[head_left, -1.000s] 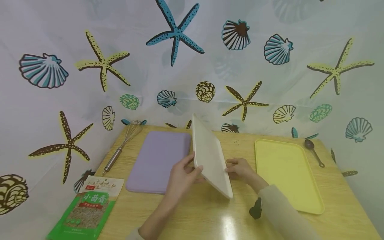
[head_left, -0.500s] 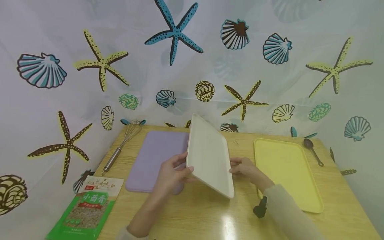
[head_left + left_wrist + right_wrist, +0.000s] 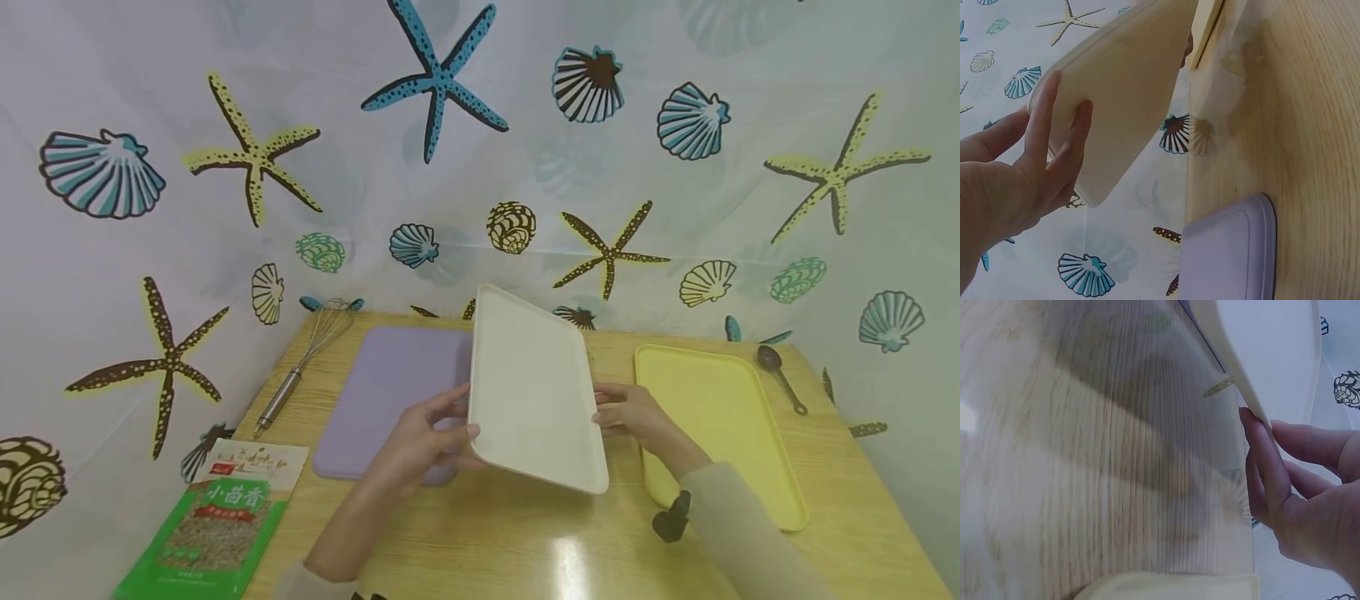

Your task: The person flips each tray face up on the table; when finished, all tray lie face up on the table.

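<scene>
A cream-white rectangular tray is held up tilted over the middle of the table, its inner face toward the head camera. My left hand grips its left edge, thumb on the near face and fingers behind. In the left wrist view those fingers spread against the underside of the tray. My right hand pinches the opposite edge; the right wrist view shows the rim between thumb and fingers of this hand. Behind the left hand lies a purple tray, partly covered by the white one.
On the right lies a yellow tray, with a dark spoon beyond it. A whisk rests at the back left of the wooden table. Nearer is a green seed packet. A shell-patterned curtain surrounds the table.
The white tray has turned from nearly edge-on to face the head camera more fully. My right hand has moved right with its edge, and my left hand slightly left.
</scene>
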### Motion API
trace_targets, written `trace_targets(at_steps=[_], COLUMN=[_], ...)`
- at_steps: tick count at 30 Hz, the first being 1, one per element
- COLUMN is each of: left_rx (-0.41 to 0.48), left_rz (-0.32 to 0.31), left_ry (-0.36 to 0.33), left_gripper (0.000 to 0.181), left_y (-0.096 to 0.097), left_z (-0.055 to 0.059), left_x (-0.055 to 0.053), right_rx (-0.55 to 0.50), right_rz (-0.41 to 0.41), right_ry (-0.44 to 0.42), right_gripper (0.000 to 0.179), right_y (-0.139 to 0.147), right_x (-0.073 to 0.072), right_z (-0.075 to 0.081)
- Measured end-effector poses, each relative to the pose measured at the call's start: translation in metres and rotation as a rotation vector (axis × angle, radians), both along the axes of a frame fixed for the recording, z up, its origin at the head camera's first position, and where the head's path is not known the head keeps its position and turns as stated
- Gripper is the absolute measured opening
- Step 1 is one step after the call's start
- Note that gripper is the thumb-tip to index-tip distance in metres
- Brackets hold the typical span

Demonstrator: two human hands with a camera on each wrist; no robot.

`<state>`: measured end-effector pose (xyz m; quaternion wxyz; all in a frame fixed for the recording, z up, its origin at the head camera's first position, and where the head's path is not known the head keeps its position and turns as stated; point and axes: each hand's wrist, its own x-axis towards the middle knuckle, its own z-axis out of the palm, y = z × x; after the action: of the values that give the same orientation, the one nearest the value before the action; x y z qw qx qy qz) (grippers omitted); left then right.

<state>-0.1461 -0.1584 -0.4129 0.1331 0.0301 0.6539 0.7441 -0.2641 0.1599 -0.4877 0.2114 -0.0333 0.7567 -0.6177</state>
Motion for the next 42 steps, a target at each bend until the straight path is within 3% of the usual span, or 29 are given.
trace_targets(at_steps=[3, 12, 22, 30, 34, 42], left_rx=[-0.008, -0.070, -0.147, -0.289, -0.323, -0.394], left_rz=[-0.024, -0.006, -0.055, -0.011, -0.020, 0.025], left_ry=[-0.022, -0.085, -0.080, -0.116, -0.101, -0.099], left_gripper=[0.068, 0.066, 0.061, 0.056, 0.052, 0.051], left_y=[-0.001, -0.005, -0.011, -0.004, 0.000, 0.013], left_z=[-0.007, -0.030, -0.048, -0.058, -0.065, -0.077], left_x=[-0.004, -0.014, -0.023, -0.036, -0.043, -0.058], right_rx=[0.018, 0.049, 0.065, 0.088, 0.111, 0.145], right_rz=[-0.014, -0.005, -0.015, -0.046, -0.055, -0.057], right_ry=[0.021, 0.048, 0.039, 0.038, 0.024, 0.030], right_gripper=[0.062, 0.062, 0.063, 0.061, 0.059, 0.058], right_y=[0.005, 0.017, 0.022, 0.024, 0.025, 0.028], right_x=[0.002, 0.005, 0.008, 0.005, 0.002, -0.003], right_z=[0.000, -0.001, 0.002, -0.001, -0.002, -0.004])
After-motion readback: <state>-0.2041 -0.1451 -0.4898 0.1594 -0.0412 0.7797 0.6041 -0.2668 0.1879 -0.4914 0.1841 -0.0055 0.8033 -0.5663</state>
